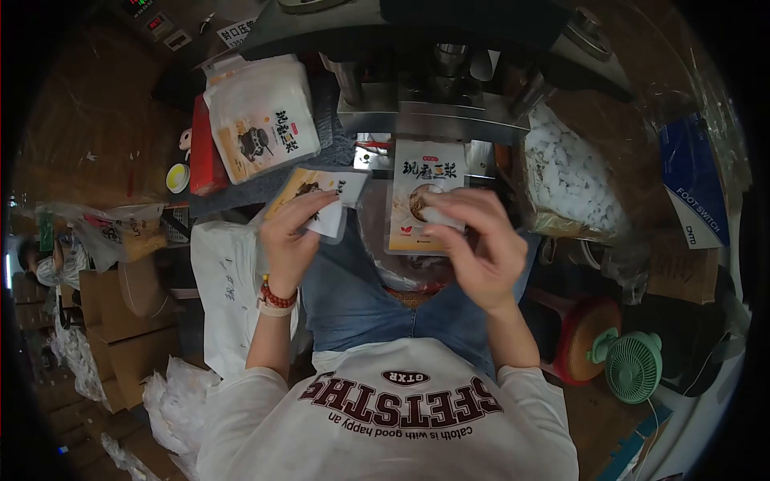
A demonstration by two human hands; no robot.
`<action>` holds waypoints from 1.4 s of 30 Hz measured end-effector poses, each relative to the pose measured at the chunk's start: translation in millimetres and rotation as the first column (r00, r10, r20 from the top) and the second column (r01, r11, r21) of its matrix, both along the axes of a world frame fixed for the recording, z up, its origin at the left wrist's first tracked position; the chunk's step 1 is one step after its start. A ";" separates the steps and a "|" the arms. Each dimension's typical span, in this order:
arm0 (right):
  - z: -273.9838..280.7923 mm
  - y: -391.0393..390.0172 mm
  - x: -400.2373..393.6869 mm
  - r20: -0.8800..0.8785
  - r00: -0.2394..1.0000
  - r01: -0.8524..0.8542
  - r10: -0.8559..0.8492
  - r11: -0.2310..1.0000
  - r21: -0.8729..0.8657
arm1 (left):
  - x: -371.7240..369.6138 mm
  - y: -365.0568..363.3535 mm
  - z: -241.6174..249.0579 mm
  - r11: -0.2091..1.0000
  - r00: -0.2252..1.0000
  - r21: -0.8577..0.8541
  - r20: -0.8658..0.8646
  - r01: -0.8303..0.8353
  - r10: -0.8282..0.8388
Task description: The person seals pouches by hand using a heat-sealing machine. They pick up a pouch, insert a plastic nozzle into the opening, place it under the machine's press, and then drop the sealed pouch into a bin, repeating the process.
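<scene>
My left hand (290, 236) grips a printed plastic pouch (327, 223), tilted over my left thigh, with the thumb and fingers on its face. A second printed pouch (407, 227) hangs upright in front of the press machine (441, 108), its top edge at the metal plate. Right over that pouch's round picture, my right hand (485, 244) has thumb and fingers curled in a pinch. A small whitish piece (435, 215) shows between those fingertips, blurred. Part of the pouch's right side is hidden behind the hand.
A stack of printed pouches (261, 116) lies on the grey cloth at the back left, beside a red box (208, 144). At the right stands a box of small white plastic pieces (565, 172). A green fan (634, 366) and a red-rimmed stool (589, 341) are lower right.
</scene>
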State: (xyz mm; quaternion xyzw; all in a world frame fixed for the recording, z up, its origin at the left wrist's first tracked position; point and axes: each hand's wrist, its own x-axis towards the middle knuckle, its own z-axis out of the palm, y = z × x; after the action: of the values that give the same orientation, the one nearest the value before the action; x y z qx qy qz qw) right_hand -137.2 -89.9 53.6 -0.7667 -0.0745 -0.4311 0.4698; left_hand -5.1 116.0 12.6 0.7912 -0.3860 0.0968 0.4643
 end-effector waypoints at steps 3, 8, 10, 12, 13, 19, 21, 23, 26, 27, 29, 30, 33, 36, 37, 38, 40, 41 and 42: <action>-4.2 12.4 9.3 -0.029 0.998 -0.054 0.050 0.984 -0.167 | -23.0 -16.1 24.9 0.995 0.992 0.049 0.091 0.085 -0.089; 6.5 -5.4 -4.4 -0.098 0.975 -0.214 0.198 0.959 -0.187 | -34.2 -25.3 40.5 0.928 0.926 -0.036 -0.057 0.372 -0.373; 4.4 -9.7 -4.2 -0.195 0.978 -0.105 0.072 0.981 -0.166 | -35.6 -37.7 30.2 0.929 0.853 0.005 -0.397 0.369 -0.337; -2.5 -13.7 -0.9 -0.298 0.946 0.100 -0.124 0.990 -0.096 | -34.3 -58.0 9.4 0.927 0.691 0.047 -0.681 0.372 -0.242; -2.1 -20.8 -3.0 -0.299 0.940 0.168 -0.167 0.986 -0.020 | -32.7 -72.2 -5.4 0.959 0.534 -0.101 -0.813 0.263 -0.232; 7.3 -102.6 -19.1 -0.305 0.677 0.599 -0.670 0.742 -0.300 | 1.6 -112.8 -5.2 0.887 0.115 -0.460 -0.880 0.025 -0.460; -37.7 -137.1 -14.5 -0.337 0.551 0.574 -0.763 0.640 -0.511 | 9.8 -117.3 -4.6 0.896 0.102 -0.444 -0.890 0.024 -0.444; -51.0 -144.1 -11.2 -0.326 0.420 0.502 -0.847 0.516 -0.694 | 12.2 -119.4 -4.4 0.903 0.096 -0.429 -0.898 0.025 -0.429; -49.2 -136.1 -12.9 -0.525 0.441 0.473 -0.728 0.685 -0.554 | 9.4 -120.3 -9.4 0.921 0.097 -0.389 -0.917 -0.002 -0.387; -47.3 -135.0 -12.7 -0.472 0.462 0.465 -0.751 0.659 -0.591 | 13.2 -116.8 -8.8 0.923 0.098 -0.385 -0.918 -0.004 -0.383; -45.0 -136.8 -13.6 -0.413 0.486 0.461 -0.771 0.627 -0.629 | 25.7 -101.4 -4.7 0.952 0.330 -0.106 -0.922 0.286 -0.201; -44.4 -140.1 -15.0 -0.487 0.487 0.451 -0.725 0.686 -0.571 | 34.7 -89.1 -6.4 0.973 0.556 0.008 -0.822 0.231 -0.125; -42.1 -135.2 -14.5 -0.463 0.545 0.526 -0.699 0.715 -0.461 | 58.5 -42.1 -11.3 0.873 0.864 0.239 0.394 -0.425 0.313; -35.7 -116.2 -14.5 -0.350 0.733 0.600 -0.584 0.797 -0.073 | 64.6 8.6 -38.0 0.693 0.860 0.571 0.490 -0.440 0.142; -31.5 -108.2 -14.2 -0.272 0.848 0.522 -0.456 0.810 0.267 | 55.2 15.6 -29.8 0.761 0.919 0.569 0.384 -0.310 0.087; -24.7 -96.8 -14.3 -0.273 0.846 0.525 -0.458 0.806 0.275 | 51.0 22.4 -29.9 0.799 0.945 0.561 0.325 -0.217 0.028; -6.8 -68.7 -15.8 -0.109 0.993 0.106 -0.052 0.811 0.575 | 38.8 27.5 -29.1 0.874 0.929 0.458 0.370 -0.166 -0.018; 0.2 -55.6 -12.9 -0.109 0.993 0.103 -0.049 0.811 0.576 | 33.3 25.5 -25.7 0.872 0.929 0.459 0.370 -0.169 -0.015; 6.7 -42.3 -9.4 -0.078 0.995 -0.008 0.061 0.835 0.550 | 27.8 23.5 -21.6 0.920 0.985 0.374 0.165 -0.117 0.058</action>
State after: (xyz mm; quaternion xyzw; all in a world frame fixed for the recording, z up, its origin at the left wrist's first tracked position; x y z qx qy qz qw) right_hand -146.6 -132.3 60.3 -0.6176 0.0598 -0.3900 0.6803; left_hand 22.7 139.5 -8.9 0.8734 -0.3956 0.1000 0.2657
